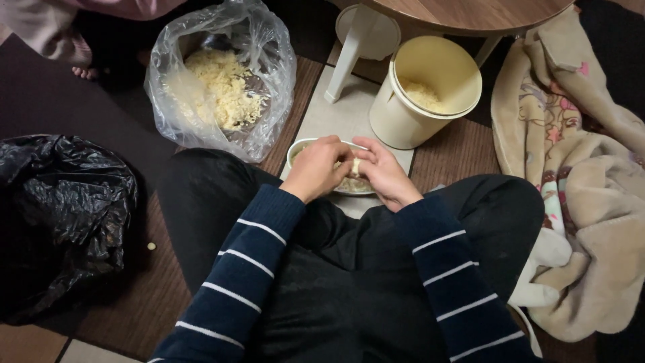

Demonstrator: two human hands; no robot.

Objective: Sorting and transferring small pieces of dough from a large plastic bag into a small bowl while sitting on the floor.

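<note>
While hands (353,171) meet, bowl rim (293,152) beneath

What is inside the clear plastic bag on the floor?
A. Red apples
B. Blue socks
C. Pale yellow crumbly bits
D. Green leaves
C. The clear plastic bag stands open on the floor beside the person's knee, and a heap of pale yellow crumbly bits shows through it, much like the stuff in the cream tub nearby.

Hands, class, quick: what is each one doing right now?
Left hand: fingers curled shut on a small pale piece over the bowl.
Right hand: pinching the same piece.
</note>
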